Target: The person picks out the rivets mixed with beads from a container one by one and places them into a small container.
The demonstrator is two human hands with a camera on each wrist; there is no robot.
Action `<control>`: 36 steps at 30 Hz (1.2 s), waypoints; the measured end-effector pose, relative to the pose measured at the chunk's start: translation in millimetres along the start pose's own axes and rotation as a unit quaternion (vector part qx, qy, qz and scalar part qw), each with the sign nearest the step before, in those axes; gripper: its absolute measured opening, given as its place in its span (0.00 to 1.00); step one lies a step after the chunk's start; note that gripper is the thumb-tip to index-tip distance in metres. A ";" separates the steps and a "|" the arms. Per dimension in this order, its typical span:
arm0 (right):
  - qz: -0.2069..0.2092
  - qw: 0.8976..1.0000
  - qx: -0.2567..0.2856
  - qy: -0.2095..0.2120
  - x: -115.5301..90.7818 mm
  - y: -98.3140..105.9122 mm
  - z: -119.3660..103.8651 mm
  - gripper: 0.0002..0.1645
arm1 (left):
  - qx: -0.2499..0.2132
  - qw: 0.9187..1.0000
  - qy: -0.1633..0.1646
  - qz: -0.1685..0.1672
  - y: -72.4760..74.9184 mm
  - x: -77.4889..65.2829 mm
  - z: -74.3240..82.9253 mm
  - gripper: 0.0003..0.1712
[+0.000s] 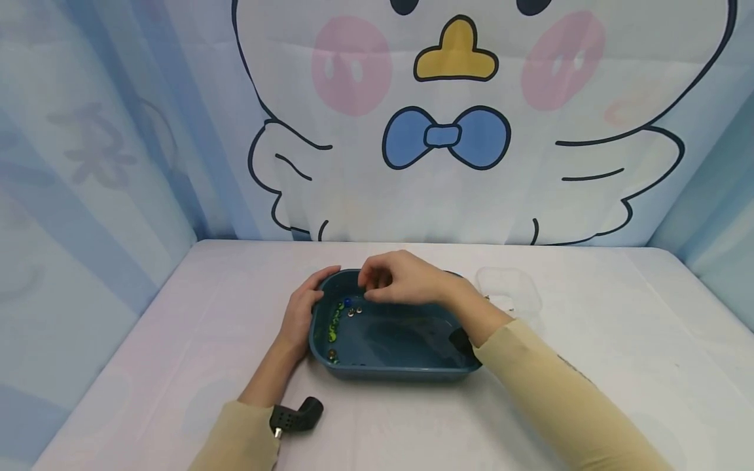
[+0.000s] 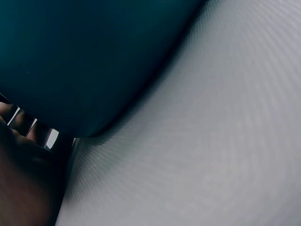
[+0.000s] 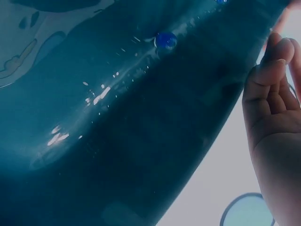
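A dark blue-green basin stands on the table, with glossy reflections inside like shallow water. Along its inner left side lie several green beads, a blue bead and small metallic-looking beads. In the right wrist view a round blue bead shows on the floor. My left hand rests against the basin's left outer wall, fingers extended, thumb at the rim. My right hand hovers above the basin's back part, fingers bent and thumb near the index fingertip; anything between them is hidden.
A clear plastic box stands behind and right of the basin, with small items at its near side. A black wrist camera sticks out from my left sleeve. A printed curtain borders the table's back.
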State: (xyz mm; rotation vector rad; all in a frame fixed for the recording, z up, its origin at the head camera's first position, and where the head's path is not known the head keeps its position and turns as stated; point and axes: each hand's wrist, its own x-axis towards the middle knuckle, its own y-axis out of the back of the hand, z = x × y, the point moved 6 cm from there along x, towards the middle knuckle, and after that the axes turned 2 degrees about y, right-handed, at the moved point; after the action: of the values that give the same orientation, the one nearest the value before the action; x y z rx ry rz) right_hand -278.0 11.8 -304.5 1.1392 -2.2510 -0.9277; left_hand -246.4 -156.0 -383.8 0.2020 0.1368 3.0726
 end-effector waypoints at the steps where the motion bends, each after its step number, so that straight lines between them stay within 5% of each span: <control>1: -0.004 1.000 -0.004 -0.001 0.6 -1.3 0.7 0.11 | 0.000 1.000 0.000 0.000 0.2 0.1 0.0 0.34; 16: -0.059 0.997 -0.051 -0.015 5.9 -18.7 8.7 0.17 | -0.018 1.000 0.007 -0.002 1.2 0.1 0.2 0.34; 36: -0.080 0.994 -0.043 -0.062 5.8 -27.9 18.0 0.28 | -0.022 1.000 0.008 -0.008 -1.3 0.3 1.4 0.34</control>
State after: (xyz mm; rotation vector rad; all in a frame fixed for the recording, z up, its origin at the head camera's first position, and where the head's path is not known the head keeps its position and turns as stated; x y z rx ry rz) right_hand -278.2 1.5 -336.6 1.2702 -2.2160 -1.1764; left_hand -246.4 -154.6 -382.5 0.1718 0.0706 3.0586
